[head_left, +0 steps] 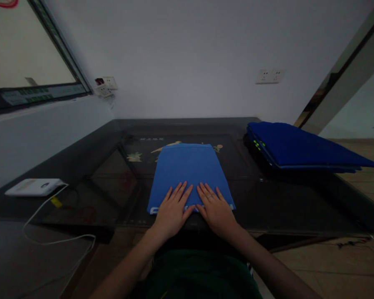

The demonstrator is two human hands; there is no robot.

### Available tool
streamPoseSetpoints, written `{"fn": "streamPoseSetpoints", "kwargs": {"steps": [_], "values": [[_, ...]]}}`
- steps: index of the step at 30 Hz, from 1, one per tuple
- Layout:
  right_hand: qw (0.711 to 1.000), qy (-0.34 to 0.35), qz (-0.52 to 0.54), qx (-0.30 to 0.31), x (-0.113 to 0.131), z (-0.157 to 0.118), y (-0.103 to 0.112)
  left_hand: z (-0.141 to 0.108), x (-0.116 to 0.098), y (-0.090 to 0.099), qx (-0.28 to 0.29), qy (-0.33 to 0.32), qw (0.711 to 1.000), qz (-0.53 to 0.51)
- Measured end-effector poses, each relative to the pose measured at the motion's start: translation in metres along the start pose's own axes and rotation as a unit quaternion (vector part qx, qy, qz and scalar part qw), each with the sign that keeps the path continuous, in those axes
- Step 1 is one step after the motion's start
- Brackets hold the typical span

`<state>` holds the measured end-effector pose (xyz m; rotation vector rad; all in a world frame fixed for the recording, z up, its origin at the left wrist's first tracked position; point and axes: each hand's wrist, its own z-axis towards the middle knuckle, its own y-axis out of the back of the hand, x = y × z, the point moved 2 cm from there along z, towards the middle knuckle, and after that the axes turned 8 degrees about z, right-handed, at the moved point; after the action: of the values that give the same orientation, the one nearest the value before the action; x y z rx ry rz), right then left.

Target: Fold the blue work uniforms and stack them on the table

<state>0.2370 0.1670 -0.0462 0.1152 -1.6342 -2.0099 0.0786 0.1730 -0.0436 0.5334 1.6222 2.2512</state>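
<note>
A folded blue cloth (pixel 190 166) lies flat on the dark glossy table (pixel 286 207), its near edge showing white markings. My left hand (pixel 173 209) rests palm down on the near left part of the cloth, fingers stretched out. On the near right part lies my right hand (pixel 216 207), also flat with its fingers spread. The two thumbs come close together at the cloth's near edge. Neither hand grips anything. Parts of the white markings are hidden beneath the hands.
A stack of darker blue folded cloth (pixel 305 147) sits at the table's right, overhanging its edge. To the left lies a white device (pixel 34 187) with a white cable (pixel 34 216) trailing off the table. Wall sockets (pixel 270 76) are behind the table.
</note>
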Motion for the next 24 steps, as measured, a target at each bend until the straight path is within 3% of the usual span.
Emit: {"fn": "streamPoseSetpoints", "kwargs": {"steps": [5,9,14,17,20,24], "values": [[0.999,0.019,-0.014,0.028,-0.034,-0.01,0.009,-0.019,0.044,0.002,0.031,0.016,0.999,0.035],[1.0,0.003,0.008,0.019,-0.064,-0.025,0.014,-0.042,0.085,-0.001,0.044,0.075,0.996,0.032],[0.989,-0.076,0.095,-0.079,-0.106,-0.055,0.019,-0.081,0.128,-0.006,-0.052,0.221,0.972,-0.062],[0.971,-0.122,0.142,-0.146,-0.118,-0.069,0.024,-0.093,0.123,-0.002,-0.098,0.212,0.959,-0.16],[0.961,-0.126,0.189,-0.161,-0.11,-0.073,0.028,-0.091,0.105,0.005,-0.102,0.202,0.945,-0.236],[0.94,-0.138,0.262,-0.167,-0.093,-0.067,0.035,-0.082,0.094,0.013,-0.102,0.26,0.9,-0.334]]}}
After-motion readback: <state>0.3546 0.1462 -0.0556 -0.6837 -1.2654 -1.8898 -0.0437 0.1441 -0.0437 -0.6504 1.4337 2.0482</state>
